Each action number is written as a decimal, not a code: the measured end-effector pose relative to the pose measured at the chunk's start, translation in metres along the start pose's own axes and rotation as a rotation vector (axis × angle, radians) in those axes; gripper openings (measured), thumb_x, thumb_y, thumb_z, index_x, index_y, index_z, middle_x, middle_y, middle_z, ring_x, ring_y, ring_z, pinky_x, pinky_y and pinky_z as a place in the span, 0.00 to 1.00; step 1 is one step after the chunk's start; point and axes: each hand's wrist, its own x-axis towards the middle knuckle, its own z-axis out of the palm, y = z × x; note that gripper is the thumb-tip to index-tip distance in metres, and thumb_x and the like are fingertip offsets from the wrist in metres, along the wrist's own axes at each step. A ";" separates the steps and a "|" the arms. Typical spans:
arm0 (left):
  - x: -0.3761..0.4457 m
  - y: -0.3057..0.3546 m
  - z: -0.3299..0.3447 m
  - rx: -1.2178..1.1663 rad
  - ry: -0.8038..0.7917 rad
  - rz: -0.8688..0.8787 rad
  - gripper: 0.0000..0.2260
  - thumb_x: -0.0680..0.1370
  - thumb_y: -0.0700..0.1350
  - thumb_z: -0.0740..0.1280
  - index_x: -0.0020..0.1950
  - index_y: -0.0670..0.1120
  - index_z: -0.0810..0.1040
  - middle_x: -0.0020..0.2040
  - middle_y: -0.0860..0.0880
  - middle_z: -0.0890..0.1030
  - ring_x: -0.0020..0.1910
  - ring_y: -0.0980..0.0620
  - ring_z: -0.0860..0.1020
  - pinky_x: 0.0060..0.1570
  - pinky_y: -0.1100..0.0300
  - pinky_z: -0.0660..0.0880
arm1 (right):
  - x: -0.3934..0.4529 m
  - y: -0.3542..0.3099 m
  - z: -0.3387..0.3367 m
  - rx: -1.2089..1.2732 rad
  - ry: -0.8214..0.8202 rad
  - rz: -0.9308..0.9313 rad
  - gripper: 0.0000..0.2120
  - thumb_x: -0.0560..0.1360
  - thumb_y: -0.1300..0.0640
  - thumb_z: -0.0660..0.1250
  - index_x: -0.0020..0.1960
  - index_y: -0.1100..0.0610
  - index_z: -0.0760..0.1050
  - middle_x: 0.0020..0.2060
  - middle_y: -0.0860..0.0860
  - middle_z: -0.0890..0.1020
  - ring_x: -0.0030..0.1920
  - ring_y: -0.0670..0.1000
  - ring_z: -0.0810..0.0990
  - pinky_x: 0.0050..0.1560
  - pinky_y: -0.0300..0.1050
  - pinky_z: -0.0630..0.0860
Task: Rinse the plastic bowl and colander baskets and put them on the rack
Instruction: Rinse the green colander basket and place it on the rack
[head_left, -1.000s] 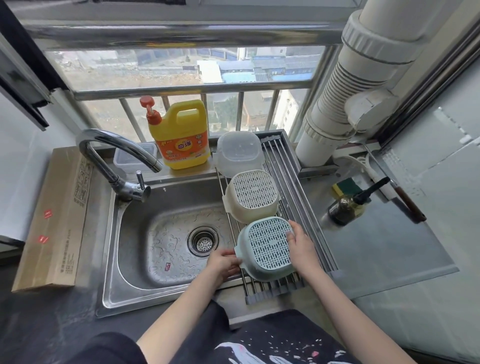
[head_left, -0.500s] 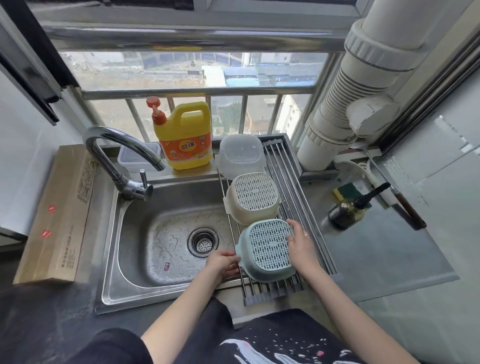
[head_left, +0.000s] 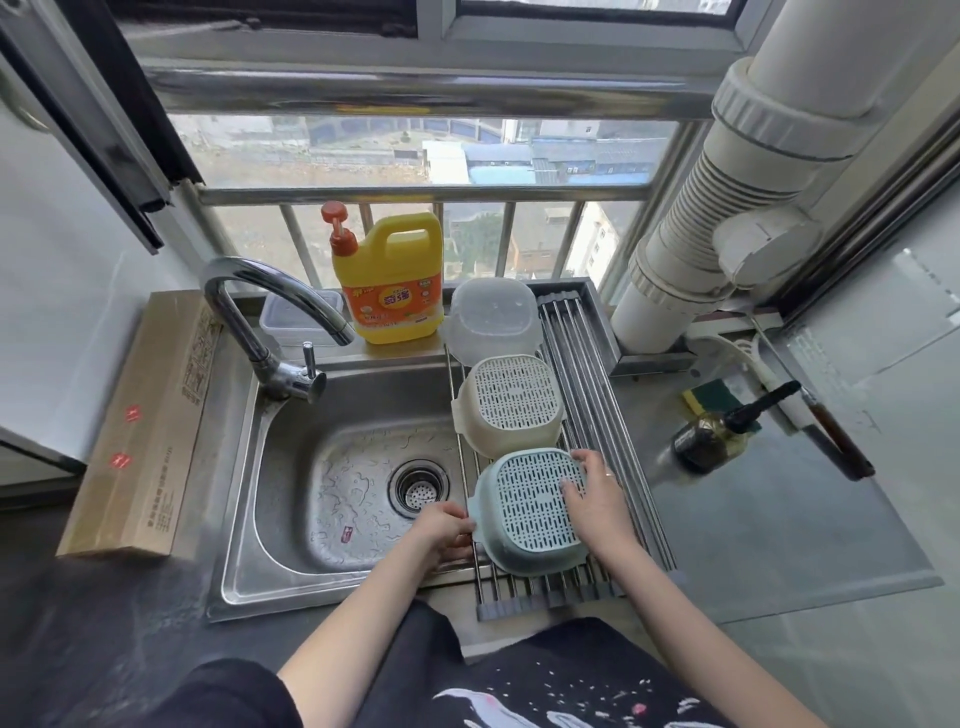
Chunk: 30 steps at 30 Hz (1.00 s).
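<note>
Three pieces lie upside down in a row on the steel roll-up rack (head_left: 597, 395) over the sink's right side. Farthest is the clear plastic bowl (head_left: 491, 318), then the cream colander basket (head_left: 511, 402), and nearest the pale blue colander basket (head_left: 530, 512). My left hand (head_left: 444, 530) grips the blue basket's left handle at the rim. On its perforated bottom and right side rests my right hand (head_left: 592, 491), fingers spread flat.
The steel sink (head_left: 332, 499) with its drain strainer (head_left: 418, 486) lies left of the rack, the tap (head_left: 260, 317) behind it. A yellow detergent jug (head_left: 392, 280) stands on the sill. A dark oil bottle (head_left: 714, 436), sponge (head_left: 709, 397) and knife sit on the right counter. A cardboard box (head_left: 145, 421) lies left.
My right hand has slid from the blue basket's right edge up onto its bottom. The basket and left hand stay in place; the camera has tilted slightly.
</note>
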 end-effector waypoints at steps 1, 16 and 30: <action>0.002 -0.001 -0.004 0.011 0.006 -0.004 0.10 0.78 0.31 0.63 0.40 0.43 0.70 0.37 0.45 0.75 0.33 0.52 0.75 0.21 0.62 0.77 | -0.001 -0.002 0.003 0.003 -0.007 -0.005 0.17 0.80 0.57 0.60 0.68 0.55 0.65 0.64 0.55 0.74 0.57 0.52 0.76 0.53 0.43 0.72; 0.008 0.000 -0.006 0.021 -0.146 -0.094 0.09 0.77 0.28 0.61 0.43 0.41 0.70 0.41 0.43 0.77 0.38 0.48 0.79 0.31 0.57 0.80 | 0.000 -0.002 0.006 -0.024 -0.008 0.028 0.18 0.79 0.58 0.59 0.68 0.54 0.64 0.65 0.55 0.72 0.61 0.54 0.73 0.56 0.48 0.73; 0.040 0.083 -0.007 0.090 -0.046 0.111 0.12 0.79 0.32 0.59 0.62 0.41 0.70 0.39 0.46 0.77 0.32 0.51 0.76 0.20 0.62 0.75 | 0.003 0.002 -0.007 0.062 -0.069 0.038 0.17 0.81 0.56 0.56 0.70 0.53 0.65 0.61 0.50 0.76 0.51 0.46 0.74 0.47 0.39 0.71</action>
